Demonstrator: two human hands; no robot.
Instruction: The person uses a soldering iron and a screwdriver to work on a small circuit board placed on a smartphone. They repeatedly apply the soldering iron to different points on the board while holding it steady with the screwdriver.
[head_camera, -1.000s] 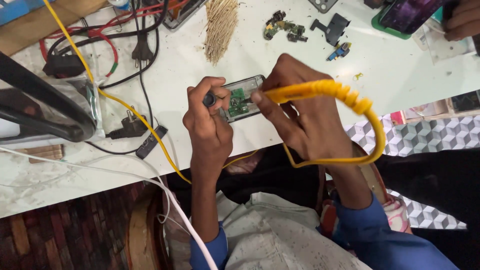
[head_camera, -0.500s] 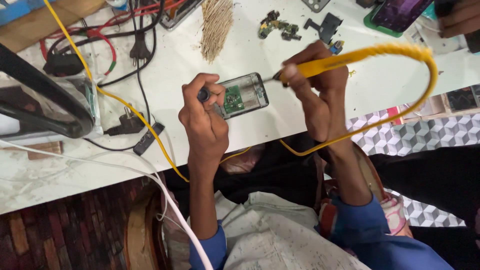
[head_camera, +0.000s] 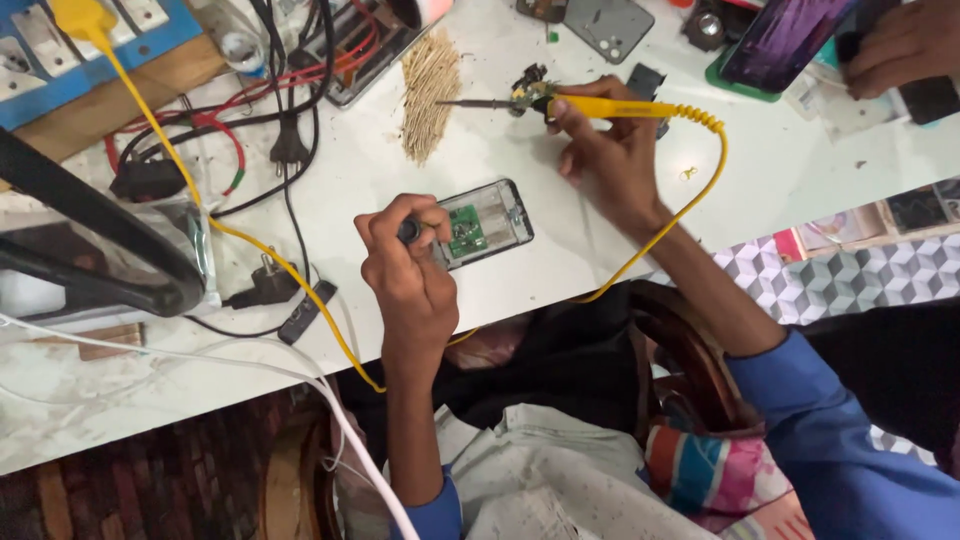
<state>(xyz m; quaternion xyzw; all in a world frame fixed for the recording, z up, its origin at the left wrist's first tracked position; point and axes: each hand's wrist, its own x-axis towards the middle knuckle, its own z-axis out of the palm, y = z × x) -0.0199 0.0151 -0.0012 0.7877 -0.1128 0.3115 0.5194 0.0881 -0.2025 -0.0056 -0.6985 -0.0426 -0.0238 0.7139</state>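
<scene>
An opened phone (head_camera: 492, 218) with a green circuit board (head_camera: 466, 231) lies on the white table (head_camera: 600, 250). My left hand (head_camera: 408, 280) rests at the phone's left end, fingers closed on a small dark tool (head_camera: 409, 232). Farther back, my right hand (head_camera: 600, 150) grips a yellow soldering iron (head_camera: 610, 105). Its metal tip (head_camera: 470, 103) points left, close to a bundle of thin tan sticks (head_camera: 430, 85). The iron's yellow cord (head_camera: 700, 190) loops down past the table edge.
Black and red cables with plugs (head_camera: 285, 150) crowd the back left beside a blue socket board (head_camera: 95, 50). A black lamp arm (head_camera: 90, 230) crosses the left. Small dark parts (head_camera: 610, 25) lie at the back. Another person's hand (head_camera: 900, 45) holds a phone (head_camera: 780, 40) at the top right.
My right hand has lifted the soldering iron off the opened phone and carried it away toward the back of the table. My left hand stays at the phone.
</scene>
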